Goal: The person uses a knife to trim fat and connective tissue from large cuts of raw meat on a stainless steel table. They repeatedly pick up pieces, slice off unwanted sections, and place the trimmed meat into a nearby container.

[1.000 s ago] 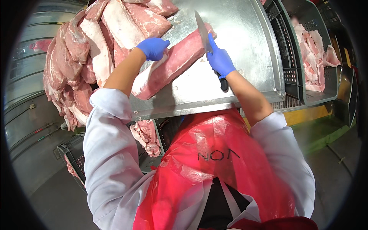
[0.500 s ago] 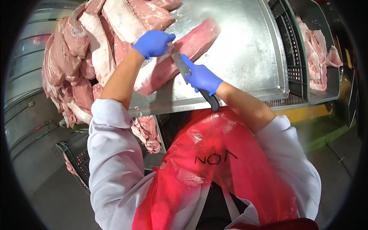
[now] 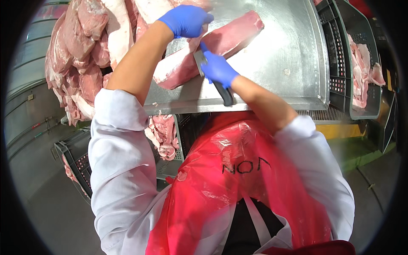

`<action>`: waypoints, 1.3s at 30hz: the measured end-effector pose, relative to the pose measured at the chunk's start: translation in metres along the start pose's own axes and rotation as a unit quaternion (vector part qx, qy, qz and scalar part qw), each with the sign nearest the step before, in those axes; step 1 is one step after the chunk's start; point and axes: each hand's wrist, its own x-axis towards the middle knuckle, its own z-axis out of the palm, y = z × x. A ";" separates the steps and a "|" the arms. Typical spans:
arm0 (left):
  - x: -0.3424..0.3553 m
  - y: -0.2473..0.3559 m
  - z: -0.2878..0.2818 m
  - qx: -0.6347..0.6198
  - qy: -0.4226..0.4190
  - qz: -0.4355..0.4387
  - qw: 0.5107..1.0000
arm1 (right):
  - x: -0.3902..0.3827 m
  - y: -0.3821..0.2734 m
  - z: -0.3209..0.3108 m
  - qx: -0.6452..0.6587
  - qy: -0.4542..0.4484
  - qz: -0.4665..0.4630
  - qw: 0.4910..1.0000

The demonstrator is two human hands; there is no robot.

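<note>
A long pink piece of meat (image 3: 229,37) lies slantwise on the metal tray, with a paler surface toward its near left end. Over its far side, my left hand (image 3: 183,21), in a blue glove, is closed on a strip of meat (image 3: 196,41) pulled up from the piece. My right hand (image 3: 219,70), gloved too, grips a knife (image 3: 224,94) by its black handle, index finger stretched along the blade. The blade rests against the piece's near side, just below the raised strip; its tip is hidden.
A heap of meat cuts (image 3: 80,51) fills the tray's left side. Beyond the right edge of the tray (image 3: 293,85) stands a dark perforated crate (image 3: 374,102) with pale trimmings (image 3: 360,76). More trimmings (image 3: 163,136) lie in a crate below the near edge.
My left hand has moved farther away and slightly right, drawing the strip up from the knife. My right hand and knife have shifted slightly away from me. The view has shifted a little.
</note>
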 end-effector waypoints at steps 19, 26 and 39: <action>-0.072 0.027 0.025 -0.273 0.428 -0.140 0.850 | -0.007 0.027 0.085 -0.065 -0.021 -0.051 0.996; -0.035 0.089 0.075 -0.384 0.615 -0.173 0.667 | 0.039 0.090 0.108 0.264 -0.106 -0.096 0.954; -0.057 0.111 0.054 -0.439 0.716 -0.128 0.528 | 0.002 0.111 0.163 0.092 -0.013 -0.171 0.981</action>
